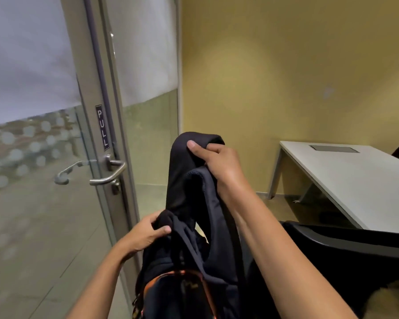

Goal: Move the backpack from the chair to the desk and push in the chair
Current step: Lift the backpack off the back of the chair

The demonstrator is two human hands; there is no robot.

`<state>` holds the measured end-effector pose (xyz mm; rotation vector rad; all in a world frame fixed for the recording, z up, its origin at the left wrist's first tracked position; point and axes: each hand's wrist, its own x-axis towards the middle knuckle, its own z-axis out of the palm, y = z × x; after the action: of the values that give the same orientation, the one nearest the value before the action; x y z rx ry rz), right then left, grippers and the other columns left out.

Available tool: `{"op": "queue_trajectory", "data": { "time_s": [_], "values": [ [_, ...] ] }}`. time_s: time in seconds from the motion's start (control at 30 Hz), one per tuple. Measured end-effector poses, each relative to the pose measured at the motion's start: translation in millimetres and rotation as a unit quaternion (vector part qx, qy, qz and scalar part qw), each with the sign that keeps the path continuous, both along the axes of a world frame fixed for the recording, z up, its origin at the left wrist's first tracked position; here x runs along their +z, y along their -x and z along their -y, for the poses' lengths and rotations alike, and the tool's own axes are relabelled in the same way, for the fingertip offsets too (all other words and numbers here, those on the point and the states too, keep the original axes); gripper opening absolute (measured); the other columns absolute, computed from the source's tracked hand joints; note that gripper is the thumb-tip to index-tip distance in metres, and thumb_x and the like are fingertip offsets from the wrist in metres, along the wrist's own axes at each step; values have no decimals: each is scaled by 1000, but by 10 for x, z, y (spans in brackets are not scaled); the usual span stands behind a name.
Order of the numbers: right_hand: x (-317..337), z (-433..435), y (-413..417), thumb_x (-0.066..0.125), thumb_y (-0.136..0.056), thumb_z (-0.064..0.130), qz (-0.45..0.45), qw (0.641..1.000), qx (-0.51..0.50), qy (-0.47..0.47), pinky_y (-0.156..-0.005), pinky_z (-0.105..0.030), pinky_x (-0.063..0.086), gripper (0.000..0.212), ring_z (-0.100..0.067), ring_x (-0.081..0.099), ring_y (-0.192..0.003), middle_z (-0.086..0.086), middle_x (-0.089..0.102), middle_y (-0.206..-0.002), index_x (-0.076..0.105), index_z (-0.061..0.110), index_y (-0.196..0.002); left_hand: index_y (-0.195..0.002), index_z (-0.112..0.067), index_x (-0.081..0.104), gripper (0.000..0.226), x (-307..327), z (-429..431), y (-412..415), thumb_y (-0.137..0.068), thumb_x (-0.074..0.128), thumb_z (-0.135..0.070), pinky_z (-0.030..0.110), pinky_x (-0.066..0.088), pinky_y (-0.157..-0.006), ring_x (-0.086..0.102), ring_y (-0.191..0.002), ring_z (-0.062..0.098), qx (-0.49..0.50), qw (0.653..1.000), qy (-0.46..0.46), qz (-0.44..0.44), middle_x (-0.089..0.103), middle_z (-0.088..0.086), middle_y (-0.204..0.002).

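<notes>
Gripping high, the right hand (219, 164) closes thumb and fingers over a folded shoulder strap of the black backpack (189, 268), forearm angled up from lower right. Left hand (145, 233) lower, fingers clamped on the bag's top fabric. Backpack hangs between both arms, orange trim showing near bottom edge. Black chair (346, 252) just right of the bag. White desk (346, 180) beyond, near corner facing; bare floor between. Glass door (55, 157) close on the left.
</notes>
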<state>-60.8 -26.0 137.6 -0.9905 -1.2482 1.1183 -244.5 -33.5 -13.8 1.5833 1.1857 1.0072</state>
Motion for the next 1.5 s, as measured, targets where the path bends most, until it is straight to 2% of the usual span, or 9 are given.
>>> {"op": "queue_trajectory", "data": {
  "time_s": [0.17, 0.27, 0.53, 0.73, 0.93, 1.1, 1.17, 1.3, 1.5],
  "values": [
    [391, -287, 77, 77, -79, 23, -25, 998, -27, -43, -66, -37, 50, 32, -24, 59, -69, -23, 63, -77, 64, -5, -76, -53, -20, 57, 38, 94, -390, 104, -70, 75, -50, 13, 38, -47, 54, -52, 3, 97, 995, -10, 28, 59, -14, -48],
    [565, -555, 59, 77, -79, 23, -17, 997, -58, -50, -58, -27, 45, 35, -19, 56, -60, -13, 60, -67, 56, 2, -61, -43, -22, 63, 39, 213, -643, 24, -80, 71, -28, 11, 39, -43, 55, -45, -1, 130, 988, -31, 79, 59, -13, -45],
    [679, -1662, -94, 58, -89, 47, 163, 973, -150, -65, -72, -29, 38, 47, -20, 53, -75, -7, 57, -76, 70, 2, -83, -57, -7, 62, 35, 434, -1409, -74, -71, 78, -36, 13, 38, -42, 51, -43, 2, 214, 957, -100, 166, 55, -7, -49],
    [428, -2731, -494, 26, -100, 47, 244, 955, -166, -6, -78, -36, 42, 56, -23, 56, -84, -15, 61, -122, 54, 5, -124, -37, -23, 55, 45, 602, -2213, -170, -73, 77, -42, 15, 30, -38, 40, -37, -2, 230, 956, -134, 123, 43, -15, -36],
    [-162, -3568, -895, 33, -99, 47, 150, 978, -106, 103, -101, -40, 47, 64, -36, 53, -119, -23, 44, -143, 31, 1, -144, -54, -11, 65, 50, 802, -3210, -233, -58, 76, -59, 31, 41, -55, 50, -49, 8, 302, 934, -122, 145, 56, -8, -48],
    [-893, -3875, -994, 26, -89, 63, 109, 993, 10, 47, -81, -12, 51, 55, 0, 65, -100, 12, 65, -116, 57, 33, -123, -51, -22, 69, 33, 923, -3812, -310, -56, 79, -52, 27, 47, -56, 58, -51, 7, 309, 913, -110, 242, 64, -8, -54],
    [-1144, -3987, -970, 33, -82, 65, 118, 991, 50, 31, -80, -1, 45, 51, 19, 57, -101, 32, 58, -115, 49, 43, -126, -49, -21, 67, 32, 948, -4026, -404, -58, 81, -48, 26, 48, -54, 59, -51, 6, 297, 912, -108, 262, 64, -8, -53],
    [-1384, -4438, -1043, 60, -80, 52, 82, 996, -46, 6, -73, -10, 50, 42, 14, 60, -92, 31, 63, -105, 53, 37, -118, -48, -21, 67, 31, 987, -4532, -602, -63, 81, -44, 25, 48, -51, 60, -50, 5, 272, 918, -116, 263, 65, -9, -51],
    [-1509, -5214, -1046, 58, -93, 25, -31, 982, -184, -39, -70, -7, 50, 21, 11, 63, -89, 17, 65, -104, 59, 31, -113, -37, -22, 50, 50, 857, -5458, -716, -69, 76, -51, 19, 36, -44, 46, -41, 4, 253, 935, -155, 195, 47, -14, -38]
  ]
}}
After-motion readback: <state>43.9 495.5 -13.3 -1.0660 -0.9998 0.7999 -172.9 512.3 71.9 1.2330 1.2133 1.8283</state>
